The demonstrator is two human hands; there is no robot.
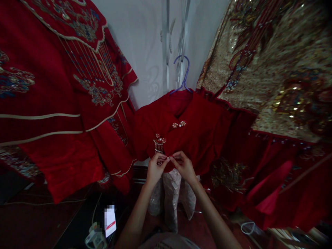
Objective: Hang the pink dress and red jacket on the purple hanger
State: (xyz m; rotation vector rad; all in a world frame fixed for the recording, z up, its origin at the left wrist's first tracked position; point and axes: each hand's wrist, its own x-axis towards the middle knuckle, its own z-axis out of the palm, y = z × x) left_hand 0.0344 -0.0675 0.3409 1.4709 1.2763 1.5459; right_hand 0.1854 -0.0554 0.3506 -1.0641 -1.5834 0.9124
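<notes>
A short-sleeved red top hangs in front of me on a purple hanger. Pearly flower-shaped ornaments sit below its neckline, and a brooch with hanging bead strands is on its left side in view. At the waist front, my left hand pinches the red fabric between thumb and fingers. My right hand pinches it too, and the fingertips of both nearly meet. A tiny pale bead or fastener shows between them; its details are too small to make out. Beneath hangs a pale, shiny skirt.
Embroidered red garments hang on the left. On the right hangs a gold sequined garment above dark red fabric. A metal rack stands against the white wall. Low on the left are a lit phone and a white plug or adapter.
</notes>
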